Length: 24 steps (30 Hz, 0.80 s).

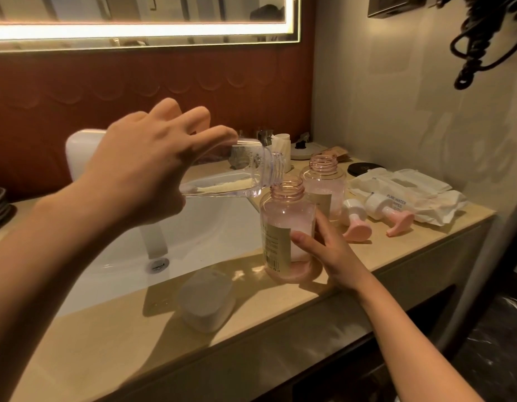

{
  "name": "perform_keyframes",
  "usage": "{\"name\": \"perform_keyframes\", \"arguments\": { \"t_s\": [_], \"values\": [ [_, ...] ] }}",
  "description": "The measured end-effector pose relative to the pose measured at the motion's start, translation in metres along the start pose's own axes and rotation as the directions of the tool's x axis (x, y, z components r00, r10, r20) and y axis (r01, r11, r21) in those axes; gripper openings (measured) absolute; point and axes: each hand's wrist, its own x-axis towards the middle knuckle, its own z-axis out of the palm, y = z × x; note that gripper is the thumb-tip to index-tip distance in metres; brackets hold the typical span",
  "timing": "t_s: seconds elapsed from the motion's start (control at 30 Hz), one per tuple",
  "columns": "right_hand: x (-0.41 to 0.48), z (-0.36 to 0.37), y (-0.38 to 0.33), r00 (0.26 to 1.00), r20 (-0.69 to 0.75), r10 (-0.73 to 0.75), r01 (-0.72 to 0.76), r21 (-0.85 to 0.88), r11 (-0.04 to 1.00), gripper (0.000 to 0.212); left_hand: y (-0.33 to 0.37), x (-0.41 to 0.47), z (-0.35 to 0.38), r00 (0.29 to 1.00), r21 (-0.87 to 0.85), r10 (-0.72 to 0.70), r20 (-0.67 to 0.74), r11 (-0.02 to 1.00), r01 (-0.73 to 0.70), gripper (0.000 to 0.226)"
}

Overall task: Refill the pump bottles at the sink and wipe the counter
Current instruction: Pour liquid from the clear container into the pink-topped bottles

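The left hand (pixel 141 166) grips a clear bottle (pixel 234 175), tilted, its mouth over a pink bottle (pixel 286 224). The right hand (pixel 327 250) holds that pink bottle upright on the desk (pixel 121 338).

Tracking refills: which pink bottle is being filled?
The nearer pink bottle, held by the right hand, under the tilted clear bottle; the far pink bottle stands untouched.

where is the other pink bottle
Head view: the other bottle stands uncapped on the counter, right of the sink, just behind the held bottle.
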Motion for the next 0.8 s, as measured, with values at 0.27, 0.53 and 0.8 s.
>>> {"name": "perform_keyframes", "arguments": {
  "t_s": [0.27,0.53,0.8],
  "values": [
    [-0.0004,0.0003,0.0010,1.000,0.000,0.001,-0.001,0.000,1.000,0.077,-0.0002,0.0005,-0.0009,1.000,0.011,0.003,0.010,1.000,-0.003,0.092],
    [0.0000,-0.0001,0.0028,1.000,-0.007,0.014,-0.014,0.003,1.000,0.082,0.0002,0.0010,-0.0007,1.000,0.001,0.005,0.018,1.000,-0.005,0.094],
    [-0.0007,-0.0004,0.0027,1.000,-0.004,0.017,-0.017,0.003,1.000,0.085,-0.0001,0.0003,0.0006,1.000,-0.012,0.001,0.018,1.000,0.000,0.093]
  ]
}}
